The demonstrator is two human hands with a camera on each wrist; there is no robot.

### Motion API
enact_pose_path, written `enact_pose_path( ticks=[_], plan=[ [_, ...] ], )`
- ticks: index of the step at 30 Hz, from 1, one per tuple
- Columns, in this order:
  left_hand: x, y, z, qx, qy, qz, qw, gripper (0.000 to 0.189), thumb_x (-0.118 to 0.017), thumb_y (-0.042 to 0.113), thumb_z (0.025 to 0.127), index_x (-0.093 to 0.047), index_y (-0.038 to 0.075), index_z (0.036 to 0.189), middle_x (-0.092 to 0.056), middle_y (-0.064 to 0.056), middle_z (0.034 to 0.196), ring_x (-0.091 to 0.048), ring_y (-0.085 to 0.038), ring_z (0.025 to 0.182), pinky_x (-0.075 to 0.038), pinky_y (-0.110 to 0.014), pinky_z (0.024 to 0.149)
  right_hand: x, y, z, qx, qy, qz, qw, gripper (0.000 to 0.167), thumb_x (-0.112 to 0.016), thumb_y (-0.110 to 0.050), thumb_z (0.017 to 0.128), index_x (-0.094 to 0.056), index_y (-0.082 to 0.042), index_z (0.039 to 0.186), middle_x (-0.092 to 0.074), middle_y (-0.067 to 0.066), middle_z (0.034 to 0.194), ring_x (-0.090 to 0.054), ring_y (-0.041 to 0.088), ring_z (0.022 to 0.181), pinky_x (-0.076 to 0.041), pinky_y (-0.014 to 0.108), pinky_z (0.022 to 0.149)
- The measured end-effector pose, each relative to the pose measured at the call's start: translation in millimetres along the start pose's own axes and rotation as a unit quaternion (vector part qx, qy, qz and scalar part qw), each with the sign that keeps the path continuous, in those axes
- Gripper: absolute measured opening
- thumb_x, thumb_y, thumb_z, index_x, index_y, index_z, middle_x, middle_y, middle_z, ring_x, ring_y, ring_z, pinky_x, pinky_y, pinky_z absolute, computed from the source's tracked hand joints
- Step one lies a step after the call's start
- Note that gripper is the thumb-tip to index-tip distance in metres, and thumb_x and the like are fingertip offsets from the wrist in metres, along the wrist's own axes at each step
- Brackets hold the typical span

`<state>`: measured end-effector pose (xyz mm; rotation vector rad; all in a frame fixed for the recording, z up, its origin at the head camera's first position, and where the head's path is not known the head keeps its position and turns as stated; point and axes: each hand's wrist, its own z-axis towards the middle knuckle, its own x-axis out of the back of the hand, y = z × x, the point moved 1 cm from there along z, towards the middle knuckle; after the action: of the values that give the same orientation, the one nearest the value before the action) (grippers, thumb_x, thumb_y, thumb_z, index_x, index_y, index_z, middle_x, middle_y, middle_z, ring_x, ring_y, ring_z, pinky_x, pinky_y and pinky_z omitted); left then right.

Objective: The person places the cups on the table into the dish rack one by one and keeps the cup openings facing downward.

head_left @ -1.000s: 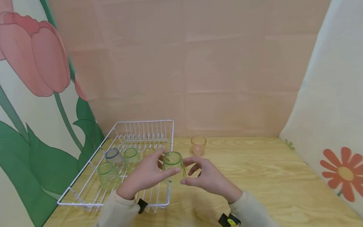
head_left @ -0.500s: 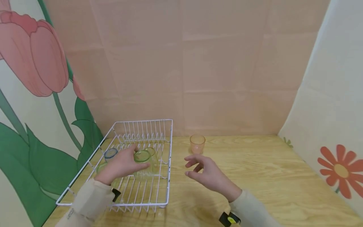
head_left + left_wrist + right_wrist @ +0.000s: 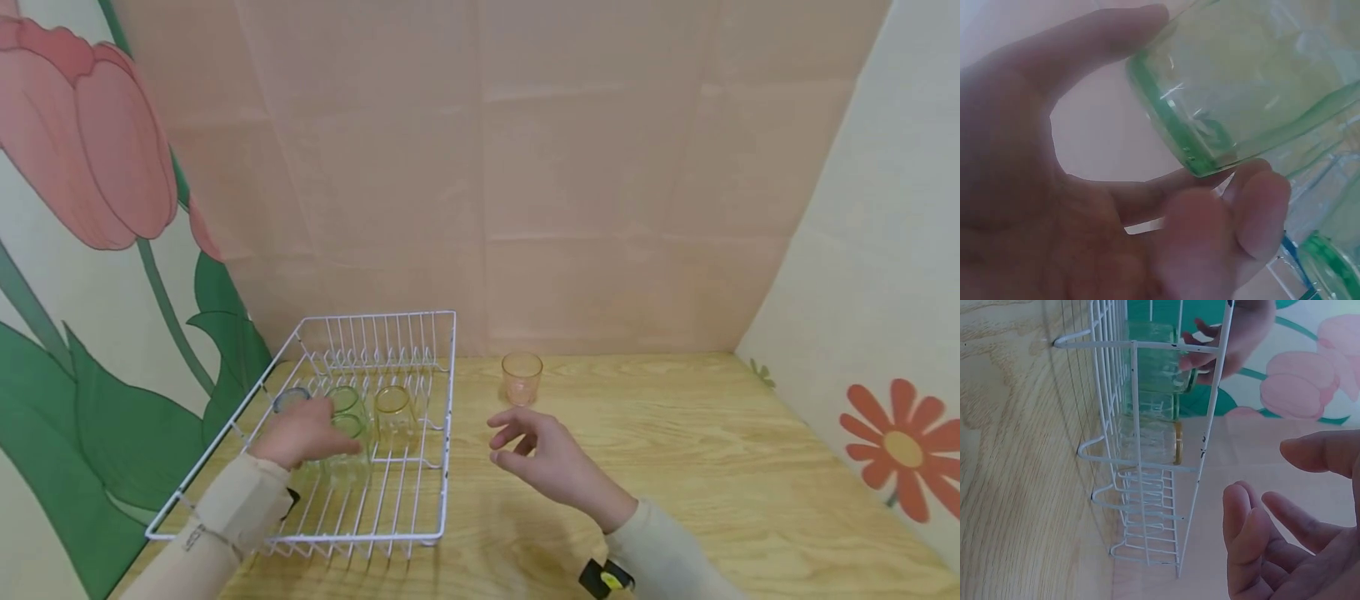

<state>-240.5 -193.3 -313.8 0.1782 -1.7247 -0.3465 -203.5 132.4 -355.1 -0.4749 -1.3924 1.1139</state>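
Note:
My left hand (image 3: 303,433) grips a green glass (image 3: 347,458) by its base end, mouth down, inside the white wire dish rack (image 3: 445,467). Close up in the left wrist view, thumb and fingers lie on either side of this glass's thick green base. Behind it in the rack stand another green glass (image 3: 345,397) and an amber-tinted glass (image 3: 394,421), both upside down. A blue-rimmed glass (image 3: 291,397) shows partly past the hand. My right hand (image 3: 546,457) hovers over the table right of the rack, fingers loosely curled, holding nothing.
An orange-tinted glass (image 3: 522,383) stands on the wooden table (image 3: 660,433) beyond my right hand. A peach backdrop (image 3: 600,183) closes off the back, with a tulip-printed cloth (image 3: 112,142) at the left and a flower-printed one (image 3: 900,275) at the right.
My left hand has carried the green glass leftward from between both hands, over the rack's side and into the rack's front left. The right hand stays nearly where it was, now apart from the glass.

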Motion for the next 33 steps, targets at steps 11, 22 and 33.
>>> enact_pose_path(
  ticks=[11, 22, 33],
  plan=[
    [-3.0, -9.5, 4.1, 0.017, -0.008, -0.025, 0.9995, 0.069, -0.082, 0.037, 0.078, -0.053, -0.008, 0.121, -0.058, -0.016, 0.099, -0.052, -0.026, 0.069, -0.044, -0.034, 0.049, -0.5, 0.5, 0.5, 0.001, -0.009, -0.002, 1.0000, 0.033, -0.073, -0.014, 0.089, -0.065, -0.007, 0.121, -0.070, 0.004, 0.095, -0.062, 0.020, 0.073, -0.050, 0.028, 0.058],
    [-3.2, -16.1, 5.4, 0.007, -0.005, -0.007, 0.9999, 0.073, -0.085, 0.038, 0.074, -0.054, -0.009, 0.120, -0.062, -0.018, 0.104, -0.055, -0.029, 0.080, -0.046, -0.041, 0.062, -3.5, 4.2, -0.7, 0.000, -0.021, -0.002, 0.9998, 0.033, -0.072, -0.014, 0.090, -0.065, -0.007, 0.122, -0.070, 0.004, 0.094, -0.062, 0.018, 0.072, -0.050, 0.028, 0.058],
    [-3.1, -18.5, 2.5, 0.011, -0.007, -0.015, 0.9998, 0.063, -0.086, 0.034, 0.072, -0.055, -0.004, 0.112, -0.059, -0.012, 0.094, -0.053, -0.026, 0.071, -0.044, -0.037, 0.055, -4.5, 9.5, 2.0, -0.002, -0.026, -0.012, 0.9996, 0.032, -0.071, -0.013, 0.091, -0.065, -0.007, 0.122, -0.071, 0.003, 0.093, -0.061, 0.018, 0.068, -0.049, 0.028, 0.057]
  ],
)
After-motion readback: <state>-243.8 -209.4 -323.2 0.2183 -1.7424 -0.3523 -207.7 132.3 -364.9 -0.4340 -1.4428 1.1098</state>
